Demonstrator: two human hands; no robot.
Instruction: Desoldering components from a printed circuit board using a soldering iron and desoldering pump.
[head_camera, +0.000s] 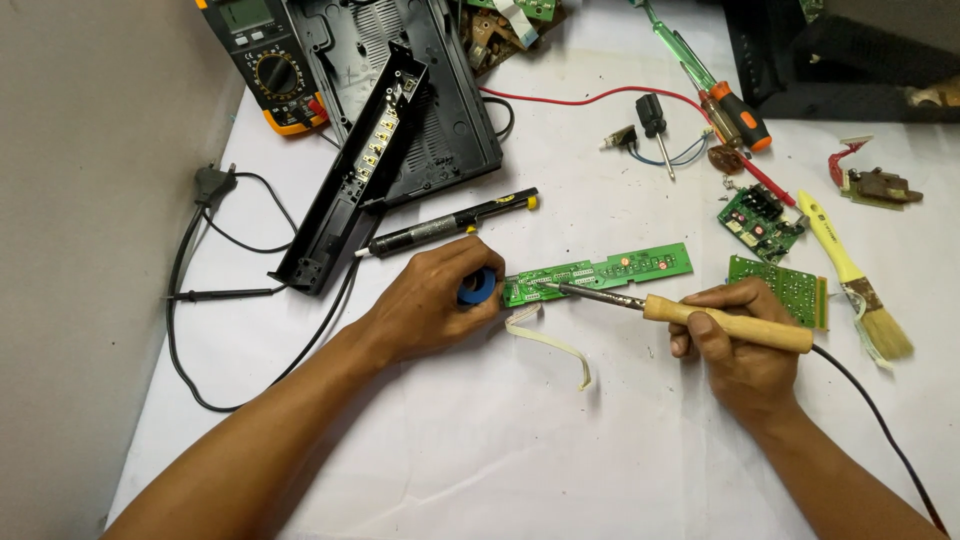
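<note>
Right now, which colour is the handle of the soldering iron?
Light wooden brown; the soldering iron in the right hand shows best in the head view.

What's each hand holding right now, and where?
Right hand grips the soldering iron by its wooden handle. Left hand holds a small blue round object in its fingers.

White cloth or paper sheet (520, 450) covers the work surface, slightly creased. Plain grey wall (80, 250) runs along the left edge, near to far. Dark cabinet or box (850, 60) far right, possibly furniture, too cropped to tell. Light even and soft, shadows weak.
</note>
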